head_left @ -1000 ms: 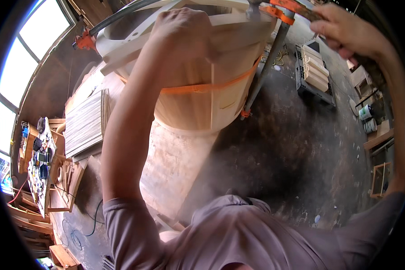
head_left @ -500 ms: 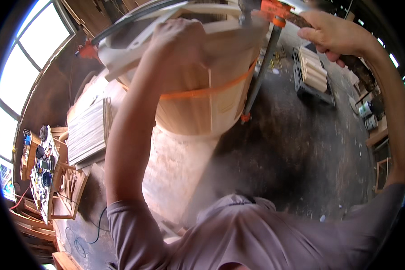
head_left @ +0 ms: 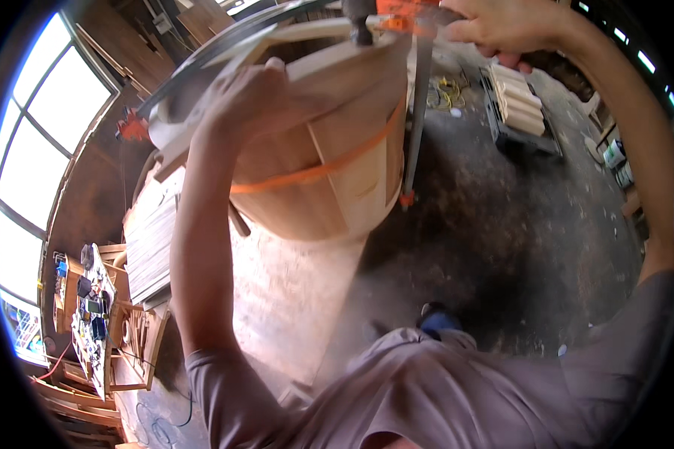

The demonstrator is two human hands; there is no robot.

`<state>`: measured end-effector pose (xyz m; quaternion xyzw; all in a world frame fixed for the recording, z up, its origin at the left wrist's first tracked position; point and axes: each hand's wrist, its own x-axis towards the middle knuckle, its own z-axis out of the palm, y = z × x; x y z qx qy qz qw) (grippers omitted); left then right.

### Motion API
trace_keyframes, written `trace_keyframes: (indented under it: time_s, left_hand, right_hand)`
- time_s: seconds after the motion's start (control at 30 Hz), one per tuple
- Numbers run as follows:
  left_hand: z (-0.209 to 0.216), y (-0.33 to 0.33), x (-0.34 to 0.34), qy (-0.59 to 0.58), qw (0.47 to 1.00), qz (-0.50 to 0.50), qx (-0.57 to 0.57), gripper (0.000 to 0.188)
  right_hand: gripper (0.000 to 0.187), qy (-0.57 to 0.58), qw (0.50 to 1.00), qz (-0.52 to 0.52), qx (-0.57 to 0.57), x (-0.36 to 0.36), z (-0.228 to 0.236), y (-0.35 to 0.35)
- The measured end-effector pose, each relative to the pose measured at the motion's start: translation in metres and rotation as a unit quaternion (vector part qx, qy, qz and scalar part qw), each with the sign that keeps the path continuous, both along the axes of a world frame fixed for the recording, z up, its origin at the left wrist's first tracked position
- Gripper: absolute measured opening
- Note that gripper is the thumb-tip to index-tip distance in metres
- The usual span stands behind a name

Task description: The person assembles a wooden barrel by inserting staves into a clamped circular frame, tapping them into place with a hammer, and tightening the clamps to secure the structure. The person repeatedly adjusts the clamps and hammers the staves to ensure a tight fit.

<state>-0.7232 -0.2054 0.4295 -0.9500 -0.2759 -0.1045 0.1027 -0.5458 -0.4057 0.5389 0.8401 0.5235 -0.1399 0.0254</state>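
Observation:
A large rounded wooden body (head_left: 344,187) of pale joined boards stands ahead of me, with an orange strap (head_left: 307,176) around it. My left hand (head_left: 251,93) is closed over its upper rim at the left, slightly blurred. At the upper right, my right hand (head_left: 502,31) is wrapped round a dark brown handle-like piece (head_left: 569,75), which runs out below the fingers; its full shape is hidden. Just left of that hand is a bar clamp (head_left: 418,112) with orange jaws, upright against the body. A dark metal fitting (head_left: 360,22) rests on the rim beside it.
Another orange clamp end (head_left: 132,126) juts out at the left. Stacked boards (head_left: 148,251) and a cluttered wooden workbench (head_left: 97,322) stand left. Wooden mouldings fill a black crate (head_left: 528,135) on the floor to the right, near a yellow cord (head_left: 448,91). My foot (head_left: 438,318) is below.
The view has shifted, so the wooden body and both hands sit farther left in it. My foot has come into view. Both hands keep their holds.

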Motion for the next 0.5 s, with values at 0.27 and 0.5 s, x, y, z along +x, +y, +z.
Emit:
trace_keyframes:
  time_s: [0.27,0.5]
  left_hand:
    - [-0.001,-0.009,0.041,0.004,0.996,0.073,-0.041,0.069]
    - [-0.002,-0.028,0.041,0.019,0.991,0.131,-0.011,0.081]
  right_hand:
    - [0.035,0.076,0.983,0.005,0.169,0.031,0.007,-0.021]
    - [0.037,-0.077,0.981,0.073,0.165,0.040,0.004,-0.005]
